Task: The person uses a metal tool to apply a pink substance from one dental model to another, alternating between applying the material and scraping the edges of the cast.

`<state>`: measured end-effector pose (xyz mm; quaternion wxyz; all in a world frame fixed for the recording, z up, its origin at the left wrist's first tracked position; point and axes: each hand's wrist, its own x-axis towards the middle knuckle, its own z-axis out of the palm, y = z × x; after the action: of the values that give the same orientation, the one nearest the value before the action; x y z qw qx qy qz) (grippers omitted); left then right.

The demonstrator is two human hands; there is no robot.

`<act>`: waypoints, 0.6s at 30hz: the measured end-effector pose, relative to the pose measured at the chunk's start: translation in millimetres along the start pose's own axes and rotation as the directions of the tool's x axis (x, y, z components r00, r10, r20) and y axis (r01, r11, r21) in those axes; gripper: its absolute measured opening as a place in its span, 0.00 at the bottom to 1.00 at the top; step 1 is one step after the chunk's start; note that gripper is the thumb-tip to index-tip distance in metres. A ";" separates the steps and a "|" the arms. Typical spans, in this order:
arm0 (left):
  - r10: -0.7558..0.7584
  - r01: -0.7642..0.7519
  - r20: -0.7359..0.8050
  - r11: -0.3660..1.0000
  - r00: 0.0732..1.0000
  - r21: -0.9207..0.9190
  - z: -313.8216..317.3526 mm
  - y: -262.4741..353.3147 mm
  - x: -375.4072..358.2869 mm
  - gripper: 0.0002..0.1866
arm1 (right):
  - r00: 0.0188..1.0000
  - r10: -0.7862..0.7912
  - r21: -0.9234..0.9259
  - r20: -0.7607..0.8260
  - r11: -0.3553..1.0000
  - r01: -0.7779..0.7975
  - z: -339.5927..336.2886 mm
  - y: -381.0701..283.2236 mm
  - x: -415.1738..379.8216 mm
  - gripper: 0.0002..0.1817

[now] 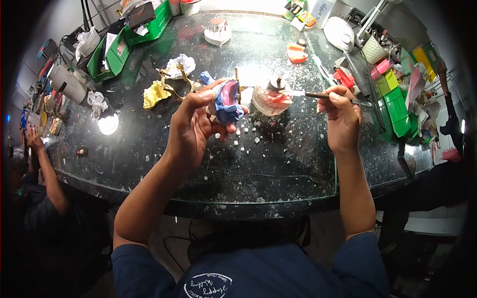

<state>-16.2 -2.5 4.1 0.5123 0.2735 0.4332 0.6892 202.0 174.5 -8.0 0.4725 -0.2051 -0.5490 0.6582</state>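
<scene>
My left hand (191, 121) is closed on a dental impression (228, 102), blue outside with a pink inner surface, raised over the bench. In my right hand (343, 116) is a slim dark-handled tool (316, 95), pinched between thumb and fingers and pointing left. Its bright, narrow tip overlaps the upper part of a round clear vessel (266, 105), which has a dark top and red-pink material showing. Behind the impression lie a brass-coloured metal frame (174, 92), a yellow cast piece (155, 94) and a crumpled white lump (181, 65).
White crumbs dot the dark bench (268, 174). At the back stands a white model with pins (217, 35); an orange-red piece (296, 53) lies right of it. Green bins (107, 54) line the left, another green bin (396, 111) the right. Another person's arm (49, 169) reaches in at far left.
</scene>
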 end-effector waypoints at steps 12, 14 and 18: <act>-0.095 0.095 0.009 0.983 0.995 -0.157 -4.8 0.1 2.6 0.31 | 1.000 0.006 -0.032 -0.010 0.999 -0.006 0.9 -0.2 -0.2 0.06; -0.103 0.103 0.010 0.985 0.995 -0.139 -4.9 1.6 2.3 0.33 | 1.000 0.007 -0.047 -0.017 0.999 -0.008 2.1 -1.0 -0.3 0.06; -0.157 0.160 0.028 0.967 0.987 -0.198 -5.0 3.9 1.9 0.34 | 0.999 0.008 -0.091 -0.051 0.996 -0.013 6.7 -2.6 -1.8 0.06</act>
<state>-22.7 -2.6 5.0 0.5932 0.1892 0.3791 0.6845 198.6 169.3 -4.0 0.4731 -0.2461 -0.5654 0.6293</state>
